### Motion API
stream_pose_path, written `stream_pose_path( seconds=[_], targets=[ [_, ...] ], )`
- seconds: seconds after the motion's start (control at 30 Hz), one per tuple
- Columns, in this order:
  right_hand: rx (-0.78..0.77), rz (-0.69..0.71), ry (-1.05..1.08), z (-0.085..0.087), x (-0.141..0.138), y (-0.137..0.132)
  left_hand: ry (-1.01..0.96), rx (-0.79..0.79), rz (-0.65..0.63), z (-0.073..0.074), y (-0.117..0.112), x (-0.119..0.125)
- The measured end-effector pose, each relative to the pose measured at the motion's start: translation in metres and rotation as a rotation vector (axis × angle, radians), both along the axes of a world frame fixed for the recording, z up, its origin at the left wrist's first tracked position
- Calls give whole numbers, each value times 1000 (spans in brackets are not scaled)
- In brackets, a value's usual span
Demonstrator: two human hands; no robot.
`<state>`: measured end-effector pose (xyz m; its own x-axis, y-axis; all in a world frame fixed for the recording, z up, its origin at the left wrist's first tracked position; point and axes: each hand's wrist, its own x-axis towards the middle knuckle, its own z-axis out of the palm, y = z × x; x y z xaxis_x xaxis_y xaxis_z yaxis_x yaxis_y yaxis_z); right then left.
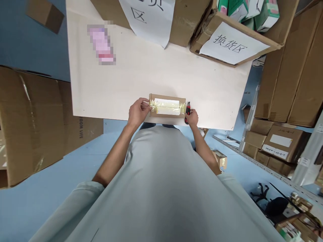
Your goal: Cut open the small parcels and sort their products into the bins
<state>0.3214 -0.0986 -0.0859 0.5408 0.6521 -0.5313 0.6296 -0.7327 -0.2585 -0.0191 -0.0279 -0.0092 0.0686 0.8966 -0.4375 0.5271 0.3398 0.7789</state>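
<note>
A small brown cardboard box [167,115] lies flat near the table's front edge, with a white label and shiny yellowish tape along its top. My left hand [138,111] is closed at the box's left end, its thumb and fingers pinching the edge where the tape wraps over. At the right end, my right hand [192,118] has its fingers closed around a red and black utility knife [188,109]. The knife points away from me, alongside the box. Part of its handle is hidden by the fingers.
On the white table [121,77] a blurred pink item [102,45] lies at the far left. An open carton [234,43] of green and white boxes stands at the back right, beside another large carton [189,20]. Big cartons [37,117] flank the table.
</note>
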Motion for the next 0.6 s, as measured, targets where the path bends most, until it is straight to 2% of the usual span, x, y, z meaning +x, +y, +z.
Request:
stream_pose_path(
  seconds=[0.13,0.23,0.33,0.4,0.47,0.6],
  targets=[
    [151,-12,111,26,10,9,-47,29,-104,-7,3,-7],
    [281,49,244,60,13,15,-92,11,-159,-14,7,-11],
    [320,150,360,100,1,21,-130,-2,-188,-19,10,-14],
    [280,274,351,125,-18,28,-143,-10,-208,-21,12,-15],
    [210,471,269,145,-43,37,-155,-19,-226,-22,13,-16],
    [-4,919,82,168,-99,59,-172,-27,-250,-25,14,-17]
  ],
)
